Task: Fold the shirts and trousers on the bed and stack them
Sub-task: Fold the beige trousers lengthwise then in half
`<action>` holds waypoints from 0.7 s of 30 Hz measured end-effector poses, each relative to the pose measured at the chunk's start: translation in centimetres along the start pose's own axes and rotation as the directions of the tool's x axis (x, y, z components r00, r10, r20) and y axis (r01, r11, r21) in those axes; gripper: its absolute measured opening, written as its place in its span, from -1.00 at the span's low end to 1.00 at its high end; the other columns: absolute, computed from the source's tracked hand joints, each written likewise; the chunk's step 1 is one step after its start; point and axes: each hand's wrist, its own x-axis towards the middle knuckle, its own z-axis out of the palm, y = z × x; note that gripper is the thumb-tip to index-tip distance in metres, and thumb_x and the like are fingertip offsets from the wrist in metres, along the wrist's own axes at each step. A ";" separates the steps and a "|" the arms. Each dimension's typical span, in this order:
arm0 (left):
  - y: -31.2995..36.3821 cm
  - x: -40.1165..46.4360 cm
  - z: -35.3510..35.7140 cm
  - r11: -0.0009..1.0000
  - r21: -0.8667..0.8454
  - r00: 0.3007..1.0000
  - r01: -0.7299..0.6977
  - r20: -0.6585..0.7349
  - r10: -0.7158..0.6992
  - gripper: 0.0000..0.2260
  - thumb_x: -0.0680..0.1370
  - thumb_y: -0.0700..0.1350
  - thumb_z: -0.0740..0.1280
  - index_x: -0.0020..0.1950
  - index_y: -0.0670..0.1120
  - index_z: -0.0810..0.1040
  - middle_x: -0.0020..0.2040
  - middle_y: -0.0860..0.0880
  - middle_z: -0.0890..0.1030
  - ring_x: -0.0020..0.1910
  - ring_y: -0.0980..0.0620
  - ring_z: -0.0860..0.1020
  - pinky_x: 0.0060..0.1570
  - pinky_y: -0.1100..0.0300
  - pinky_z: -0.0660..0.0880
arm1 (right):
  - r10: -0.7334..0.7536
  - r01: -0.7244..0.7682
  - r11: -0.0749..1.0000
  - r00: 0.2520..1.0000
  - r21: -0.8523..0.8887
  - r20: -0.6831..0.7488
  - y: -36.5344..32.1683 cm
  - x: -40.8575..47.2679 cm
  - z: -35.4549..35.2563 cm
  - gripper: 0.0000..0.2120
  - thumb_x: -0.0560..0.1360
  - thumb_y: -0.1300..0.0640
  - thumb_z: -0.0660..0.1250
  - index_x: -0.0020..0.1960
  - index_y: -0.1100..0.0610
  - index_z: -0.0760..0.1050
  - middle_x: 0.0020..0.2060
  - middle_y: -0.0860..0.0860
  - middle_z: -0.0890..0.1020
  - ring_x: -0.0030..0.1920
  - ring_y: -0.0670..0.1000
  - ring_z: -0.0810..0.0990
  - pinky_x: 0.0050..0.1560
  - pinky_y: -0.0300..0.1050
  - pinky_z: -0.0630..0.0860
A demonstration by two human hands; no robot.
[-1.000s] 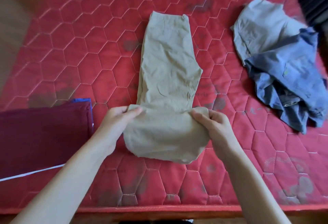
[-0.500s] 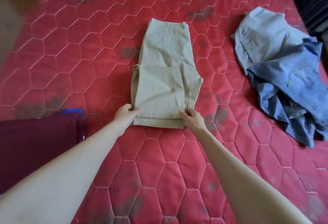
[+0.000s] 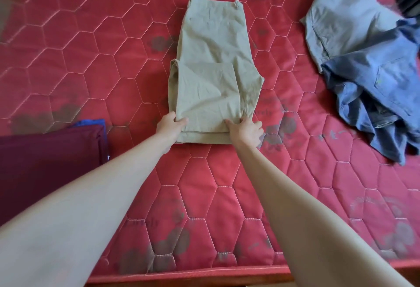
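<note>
Khaki trousers [image 3: 213,68] lay at the centre of the red quilted mattress [image 3: 200,186], legs folded up over the seat, waistband at the far end. The left hand [image 3: 169,125] gripped the near left corner of the trousers, thumb on top of the fold. The right hand [image 3: 246,128] pinched the near right corner. A folded maroon garment [image 3: 45,164] sat left of the trousers. A crumpled blue shirt [image 3: 375,95] overlapped a pale grey garment [image 3: 343,16] to the trousers' right.
</note>
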 end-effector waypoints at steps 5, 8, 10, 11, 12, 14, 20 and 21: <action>-0.4 -2.0 0.1 0.964 -0.247 0.990 0.101 0.117 -0.073 -0.92 0.60 -0.12 0.27 -0.04 -0.11 0.46 -0.04 -0.07 0.56 -0.19 0.01 0.57 -0.26 0.10 0.57 | -0.042 0.071 0.986 0.981 0.149 -0.189 0.9 -2.9 0.4 -0.79 0.46 0.09 0.30 0.04 0.15 0.55 0.16 0.10 0.42 0.18 0.15 0.39 0.13 0.01 0.40; -1.2 -3.9 -0.5 0.948 -0.297 0.985 0.117 0.155 -0.074 -0.93 0.61 -0.12 0.28 -0.05 -0.08 0.46 -0.08 -0.04 0.58 -0.22 0.03 0.59 -0.35 0.17 0.54 | -0.045 0.095 0.930 0.988 0.354 -0.148 2.6 -5.1 -0.6 -0.91 0.45 0.10 0.27 -0.16 0.13 0.45 -0.08 0.08 0.56 -0.04 0.12 0.59 -0.16 -0.05 0.41; -2.2 -5.9 -0.9 0.938 -0.324 0.984 0.119 0.167 -0.067 -0.93 0.61 -0.12 0.29 0.05 -0.10 0.48 -0.06 -0.05 0.59 -0.20 0.02 0.60 -0.32 0.16 0.55 | -0.054 0.092 0.883 0.994 0.459 -0.096 4.1 -7.0 -1.3 -0.85 0.45 0.12 0.28 -0.26 0.12 0.36 -0.29 0.04 0.57 -0.25 0.03 0.67 -0.18 -0.03 0.47; -3.0 -7.1 -1.0 0.934 -0.334 0.983 0.124 0.173 -0.068 -0.93 0.61 -0.13 0.29 0.06 -0.09 0.49 -0.06 -0.04 0.60 -0.19 0.03 0.60 -0.31 0.16 0.54 | -0.060 0.088 0.870 0.996 0.485 -0.073 5.1 -8.1 -1.5 -0.84 0.45 0.12 0.29 -0.26 0.13 0.38 -0.33 0.04 0.57 -0.33 -0.02 0.66 -0.17 -0.03 0.50; -3.9 -8.6 -1.1 0.933 -0.336 0.981 0.132 0.180 -0.073 -0.95 0.61 -0.13 0.29 0.04 -0.08 0.50 -0.07 -0.03 0.61 -0.18 0.04 0.60 -0.31 0.16 0.53 | -0.064 0.082 0.865 0.997 0.495 -0.054 6.3 -9.4 -1.7 -0.85 0.44 0.13 0.30 -0.26 0.14 0.40 -0.34 0.04 0.59 -0.37 -0.04 0.65 -0.16 -0.02 0.52; -6.2 -12.0 -1.0 0.933 -0.322 0.975 0.160 0.199 -0.099 -0.97 0.61 -0.14 0.29 0.00 -0.05 0.52 -0.08 -0.01 0.62 -0.18 0.07 0.60 -0.33 0.19 0.52 | -0.059 0.061 0.870 0.998 0.489 -0.021 9.2 -12.0 -1.8 -0.83 0.41 0.13 0.32 -0.30 0.14 0.39 -0.41 -0.01 0.56 -0.41 -0.05 0.59 -0.23 -0.03 0.51; -14.8 -22.2 0.4 0.873 -0.361 0.932 0.329 0.271 -0.239 -0.93 0.62 -0.17 0.26 0.05 -0.05 0.53 -0.02 -0.06 0.63 -0.10 0.00 0.60 -0.19 0.09 0.55 | -0.019 -0.056 0.905 0.985 0.423 0.172 19.5 -19.9 -0.4 -0.67 0.35 0.15 0.38 -0.41 0.09 0.24 -0.51 -0.09 0.34 -0.48 -0.08 0.27 -0.39 -0.15 0.17; -16.2 -23.6 0.6 0.857 -0.379 0.927 0.350 0.274 -0.257 -0.92 0.62 -0.18 0.26 0.05 -0.06 0.53 -0.04 -0.06 0.63 -0.11 -0.01 0.60 -0.19 0.08 0.56 | -0.040 -0.057 0.903 0.976 0.426 0.215 21.0 -20.8 0.1 -0.68 0.35 0.18 0.40 -0.42 0.12 0.27 -0.44 -0.05 0.38 -0.42 -0.05 0.31 -0.37 -0.14 0.18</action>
